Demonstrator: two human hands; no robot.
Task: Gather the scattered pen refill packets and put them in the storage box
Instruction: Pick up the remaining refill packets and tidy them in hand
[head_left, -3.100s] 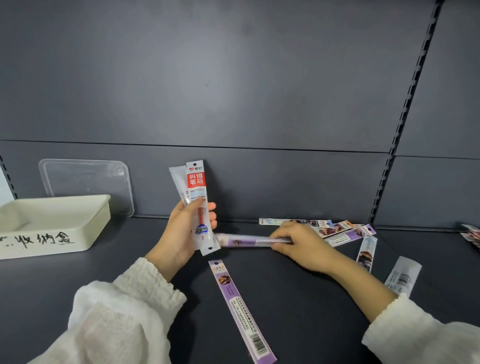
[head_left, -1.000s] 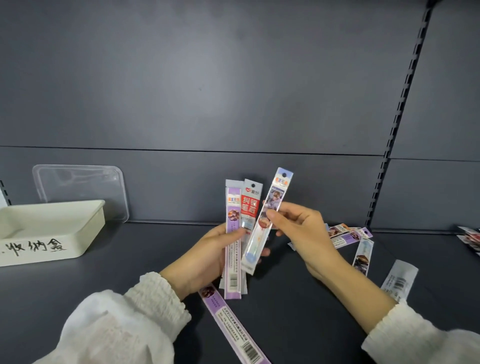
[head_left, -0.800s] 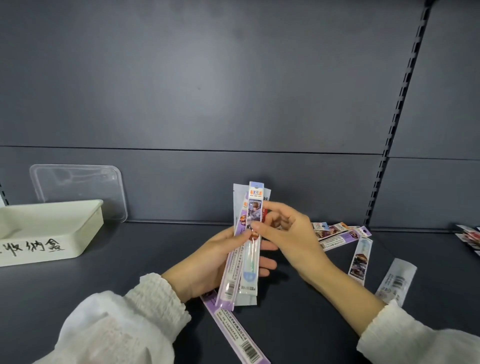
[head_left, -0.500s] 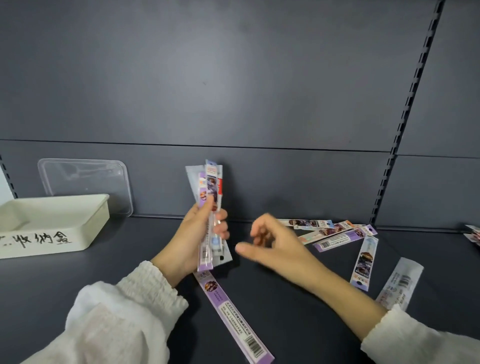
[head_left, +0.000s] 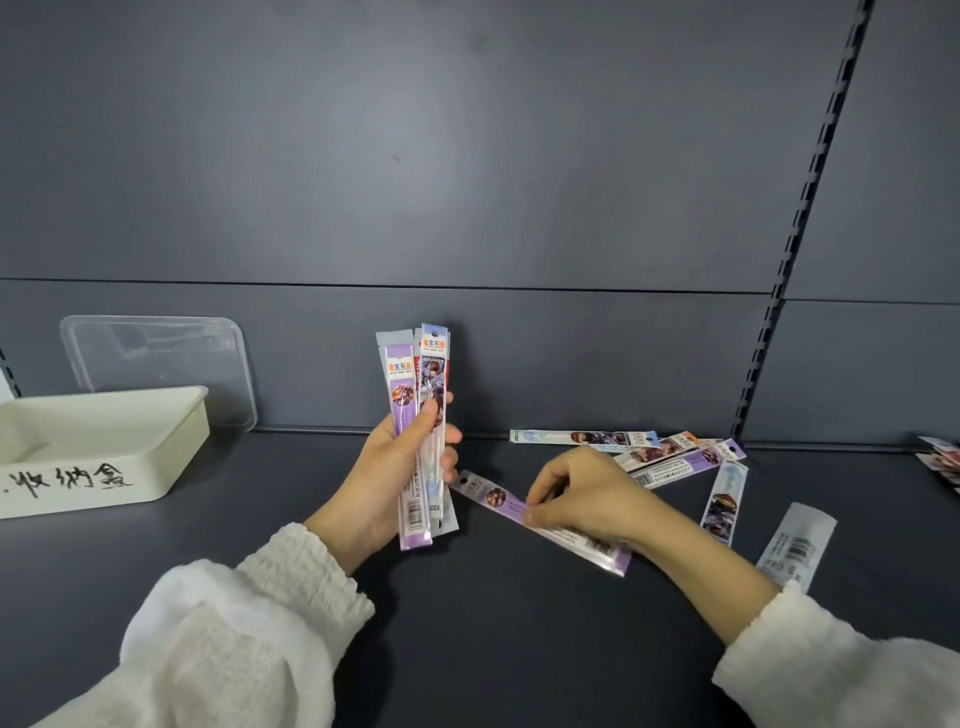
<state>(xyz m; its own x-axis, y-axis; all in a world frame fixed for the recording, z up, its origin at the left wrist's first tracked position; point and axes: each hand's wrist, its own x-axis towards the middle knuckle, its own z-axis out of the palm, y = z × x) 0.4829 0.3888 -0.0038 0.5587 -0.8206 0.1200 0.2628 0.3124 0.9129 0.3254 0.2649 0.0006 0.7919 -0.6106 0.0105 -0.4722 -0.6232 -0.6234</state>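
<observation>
left hand (head_left: 384, 467): grips upright bundle (head_left: 415, 374), centre
right hand (head_left: 587, 493): pinches purple packet (head_left: 493, 496) on shelf (head_left: 519, 623)
box (head_left: 156, 467): left, looks empty
remaining: several loose packets (head_left: 675, 462) right; nothing boxed yet

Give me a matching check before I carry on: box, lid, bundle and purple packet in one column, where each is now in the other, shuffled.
Things:
1. box
2. lid
3. bundle
4. purple packet

Places:
A. gripped upright in the left hand
B. pinched by the right hand
C. leaning on the back wall
D. open, at the far left

Pairs: 1-D, 2-C, 3-A, 4-B
</observation>
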